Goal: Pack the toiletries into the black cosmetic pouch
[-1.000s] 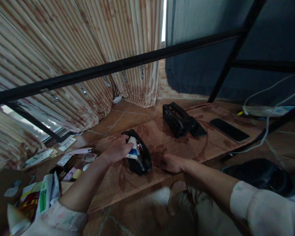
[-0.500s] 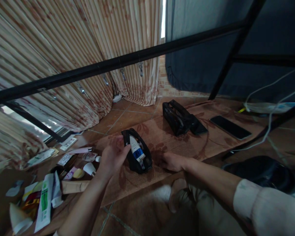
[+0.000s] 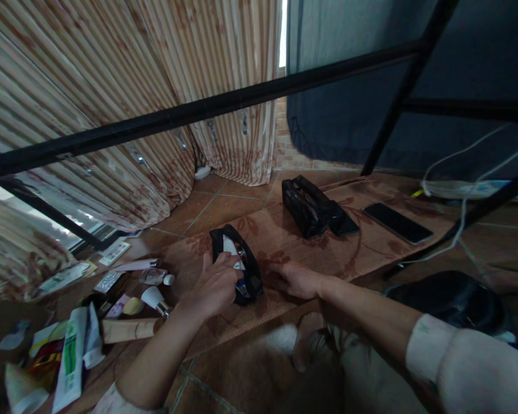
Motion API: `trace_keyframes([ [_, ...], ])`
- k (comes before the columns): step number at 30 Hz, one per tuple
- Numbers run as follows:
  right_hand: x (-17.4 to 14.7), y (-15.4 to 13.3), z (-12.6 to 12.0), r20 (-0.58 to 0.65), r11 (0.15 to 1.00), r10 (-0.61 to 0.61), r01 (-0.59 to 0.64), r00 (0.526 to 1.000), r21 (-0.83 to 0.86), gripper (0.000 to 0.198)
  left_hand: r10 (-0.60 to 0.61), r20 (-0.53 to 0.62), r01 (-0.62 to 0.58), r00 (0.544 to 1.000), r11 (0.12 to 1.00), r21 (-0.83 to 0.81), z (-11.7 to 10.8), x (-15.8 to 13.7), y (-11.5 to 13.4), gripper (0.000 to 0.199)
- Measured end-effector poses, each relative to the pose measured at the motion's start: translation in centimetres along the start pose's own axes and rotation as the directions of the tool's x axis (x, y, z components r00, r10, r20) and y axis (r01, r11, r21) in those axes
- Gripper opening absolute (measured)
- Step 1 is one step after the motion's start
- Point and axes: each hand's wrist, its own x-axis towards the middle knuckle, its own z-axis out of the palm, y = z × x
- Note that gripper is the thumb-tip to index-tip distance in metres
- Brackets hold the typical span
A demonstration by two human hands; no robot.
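Left hand (image 3: 214,287), grip unclear, partly covers a white tube (image 3: 229,246) slanting far-left to near-right, lengthwise in the black pouch (image 3: 254,276)

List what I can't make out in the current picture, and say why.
- Head view: the lower part of the white tube, covered by the left hand at the nearer black pouch.
- Head view: how the right hand meets the cloth; its fingers are dark and blurred.
- Head view: small print on the green-lettered tube, too small.
- Head view: contents of the farther black pouch, lost in darkness.
- Head view: where the white cable leads, cut off by the right edge.
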Motion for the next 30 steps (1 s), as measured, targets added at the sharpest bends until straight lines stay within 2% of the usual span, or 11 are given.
trace_keyframes([
  [4, 0.0, 0.3, 0.3, 0.042, 1.000, 0.027, -0.027, 0.999, 0.011, 0.028, 0.001, -0.124, -0.021, 0.992, 0.987, -0.158, -0.5, -0.1, 0.3, 0.040],
  [7, -0.1, 0.2, 0.4, 0.064, 0.999, 0.045, -0.045, 0.997, 0.002, 0.027, -0.123, -0.304, -0.003, 0.945, 0.925, -0.381, 0.0, -0.4, -0.7, 0.034],
  [10, -0.1, 0.0, 0.3, 0.060, 0.999, 0.053, -0.053, 0.997, 0.000, 0.029, -0.487, -0.460, 0.062, 0.743, 0.733, -0.677, 2.3, -1.1, -2.3, 0.041],
  [11, -0.1, -0.1, 0.3, 0.054, 0.998, 0.057, -0.057, 0.997, 0.003, 0.031, -0.642, -0.422, 0.076, 0.640, 0.600, -0.797, 3.4, -1.5, -2.7, 0.045],
  [13, 0.0, -0.2, 0.5, 0.045, 0.997, 0.071, -0.071, 0.996, 0.010, 0.035, -0.782, -0.228, 0.056, 0.580, 0.317, -0.947, 5.9, -2.5, -2.9, 0.050],
  [15, 0.2, -0.4, 0.9, 0.031, 0.997, 0.071, -0.072, 0.997, 0.034, 0.042, -0.751, -0.055, 0.051, 0.658, 0.117, -0.992, 8.1, -3.5, -2.2, 0.055],
  [17, 0.5, -0.9, 1.3, 0.018, 0.995, 0.064, -0.065, 0.998, 0.079, 0.050, -0.578, 0.028, 0.119, 0.815, 0.120, -0.986, 9.6, -4.2, -1.0, 0.061],
  [19, 0.7, -1.9, 1.7, 0.028, 0.991, 0.074, -0.077, 0.997, 0.107, 0.053, -0.460, 0.068, 0.173, 0.885, 0.191, -0.966, 10.2, -4.5, 0.2, 0.056],
  [22, 0.6, -4.1, 2.4, 0.060, 0.990, 0.042, -0.050, 0.997, 0.130, 0.056, -0.436, 0.109, 0.242, 0.893, 0.262, -0.934, 10.1, -4.4, 0.9, 0.040],
  [26, 0.1, -6.1, 3.2, 0.092, 0.984, -0.137, 0.124, 0.986, 0.130, 0.074, -0.551, 0.074, 0.205, 0.831, 0.181, -0.962, 10.1, -4.6, -0.4, 0.037],
  [30, 0.3, -5.1, 3.4, 0.145, 0.974, -0.211, 0.195, 0.967, 0.117, 0.060, -0.603, 0.008, 0.162, 0.798, 0.201, -0.966, 10.4, -5.5, -2.1, 0.028],
])
